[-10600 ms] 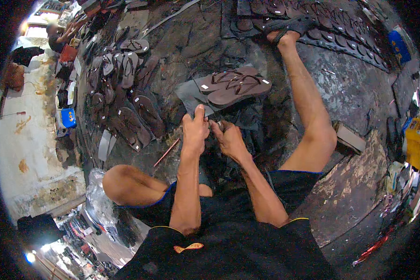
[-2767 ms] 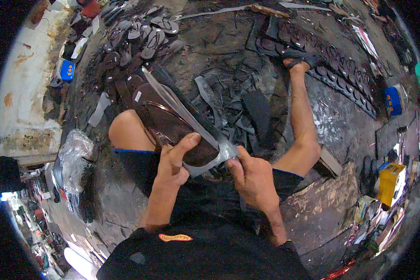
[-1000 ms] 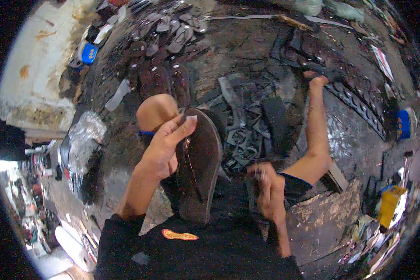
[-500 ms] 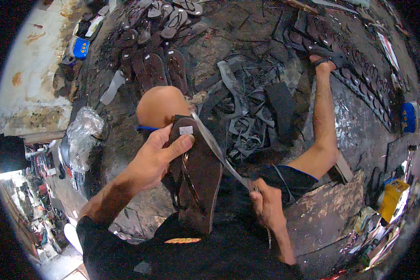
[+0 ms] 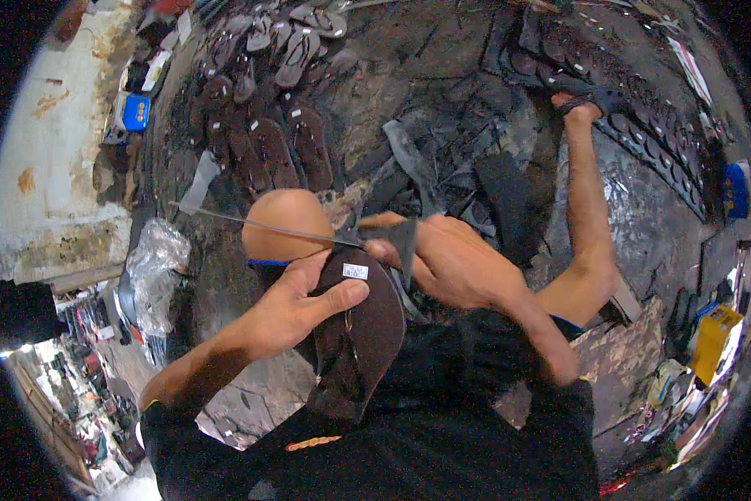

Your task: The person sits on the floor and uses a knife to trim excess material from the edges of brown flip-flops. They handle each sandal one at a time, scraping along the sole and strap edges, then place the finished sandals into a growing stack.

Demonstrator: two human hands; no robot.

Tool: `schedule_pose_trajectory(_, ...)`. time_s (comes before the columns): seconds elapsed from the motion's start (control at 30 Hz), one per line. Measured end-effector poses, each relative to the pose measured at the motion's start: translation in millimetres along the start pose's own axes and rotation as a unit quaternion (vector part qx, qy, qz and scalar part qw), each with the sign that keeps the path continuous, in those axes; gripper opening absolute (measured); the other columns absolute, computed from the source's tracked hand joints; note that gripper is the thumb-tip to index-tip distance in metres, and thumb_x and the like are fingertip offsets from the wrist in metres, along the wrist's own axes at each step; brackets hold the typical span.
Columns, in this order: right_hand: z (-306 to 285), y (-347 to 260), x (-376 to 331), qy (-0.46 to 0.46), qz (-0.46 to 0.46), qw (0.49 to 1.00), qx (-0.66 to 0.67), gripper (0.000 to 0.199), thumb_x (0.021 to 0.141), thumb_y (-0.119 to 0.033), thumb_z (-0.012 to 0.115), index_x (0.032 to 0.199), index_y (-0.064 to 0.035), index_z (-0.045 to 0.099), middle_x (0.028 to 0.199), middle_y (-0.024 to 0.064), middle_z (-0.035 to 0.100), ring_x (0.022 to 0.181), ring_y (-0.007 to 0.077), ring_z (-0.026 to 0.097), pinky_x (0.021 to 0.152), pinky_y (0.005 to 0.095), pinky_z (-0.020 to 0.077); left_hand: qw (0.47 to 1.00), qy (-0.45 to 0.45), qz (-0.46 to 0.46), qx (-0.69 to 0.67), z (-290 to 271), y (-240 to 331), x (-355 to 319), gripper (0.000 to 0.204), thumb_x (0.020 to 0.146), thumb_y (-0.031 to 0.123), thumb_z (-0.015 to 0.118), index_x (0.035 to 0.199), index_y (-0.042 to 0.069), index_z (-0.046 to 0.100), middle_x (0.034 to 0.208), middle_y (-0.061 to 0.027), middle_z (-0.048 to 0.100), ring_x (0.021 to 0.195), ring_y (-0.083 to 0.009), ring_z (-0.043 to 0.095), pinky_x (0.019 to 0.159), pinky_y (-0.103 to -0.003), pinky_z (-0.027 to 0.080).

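Step in hand, by judgement: edge trimming of a brown sandal (image 5: 364, 334), at or near the toe end. Held above the lap, clear of the floor (image 5: 409, 67), toe pointing away from the body, heel end close to the black shirt (image 5: 442, 434). Left hand (image 5: 288, 309): grip clamped on the toe end, thumb flat on the upper face, just below a white label (image 5: 355, 271). Right hand (image 5: 467, 259): just beyond the toe, fingers bent about a dark grey flap (image 5: 407, 250); grip not to be told from this view as fully together or slightly apart. Called for next, presumably: steady hold at the left, controlled draw along the sole's edge at the right, away from the left thumb and bare knee (image 5: 285, 224).

Hard to make out: thin pale length (image 5: 267, 225) from near the right fingertips across the knee, either blade or cut strip; right hand softened by blur. Hidden: sandal's underside, left fingers behind it. On the floor, toward the edge by the pale wall (image 5: 58, 167): sandals (image 5: 308, 146), partly overlapping. Beyond the right hand: dark scraps (image 5: 450, 192), outlines merging in shadow.
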State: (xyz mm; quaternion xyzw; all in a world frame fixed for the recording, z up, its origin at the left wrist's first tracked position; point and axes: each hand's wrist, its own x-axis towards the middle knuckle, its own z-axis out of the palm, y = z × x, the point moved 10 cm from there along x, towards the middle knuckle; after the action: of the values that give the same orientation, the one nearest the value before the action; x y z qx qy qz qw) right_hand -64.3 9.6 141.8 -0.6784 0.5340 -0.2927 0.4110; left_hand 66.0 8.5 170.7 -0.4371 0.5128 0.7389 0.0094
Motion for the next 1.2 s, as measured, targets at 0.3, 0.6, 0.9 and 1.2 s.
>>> schedule_pose_trajectory(0.3,16,160,-72,0.226,0.215,0.911,0.27,0.051,0.109,-0.05,0.043,0.109,-0.004,0.066,0.071,-0.0009,0.051,0.063,0.0111,0.05,0.057,0.029,0.0409,0.954,0.169,0.188,-0.159,-11,31,6,0.03,0.097,0.017,0.069,0.126,0.01,0.061,0.118,-0.0076,0.068,0.102,-0.0263,0.068,0.096,-0.043,0.055)
schedule_pose_trajectory(0.6,43,20,-196,0.332,0.119,0.932,0.086,0.043,0.107,-0.043,0.047,0.105,-0.0034,0.063,0.068,0.0071,0.055,0.055,0.0184,0.054,0.053,0.0342,0.0439,0.801,0.143,0.198,-0.547,39,-16,22,0.033,0.09,0.008,0.078,0.12,0.013,0.065,0.115,-0.0018,0.072,0.105,-0.0189,0.071,0.089,-0.04,0.062)
schedule_pose_trajectory(0.9,60,54,-235,0.227,0.222,0.948,-0.025,0.036,0.098,-0.045,0.062,0.103,-0.0086,0.064,0.085,0.016,0.068,0.073,0.0399,0.068,0.061,0.0456,0.0527,0.827,0.147,0.229,-0.493,43,-51,18,0.027,0.094,0.009,0.073,0.12,0.013,0.065,0.112,-0.002,0.073,0.104,-0.0192,0.071,0.091,-0.042,0.061)
schedule_pose_trajectory(1.2,23,36,-189,0.148,0.197,0.968,-0.039,0.038,0.1,-0.047,0.057,0.107,-0.0101,0.061,0.079,0.0182,0.068,0.074,0.0434,0.067,0.063,0.0527,0.0508,0.832,0.153,0.226,-0.484,23,-67,7,0.049,0.09,0.001,0.074,0.134,0.01,0.056,0.125,-0.0077,0.067,0.113,-0.0243,0.068,0.097,-0.047,0.059)
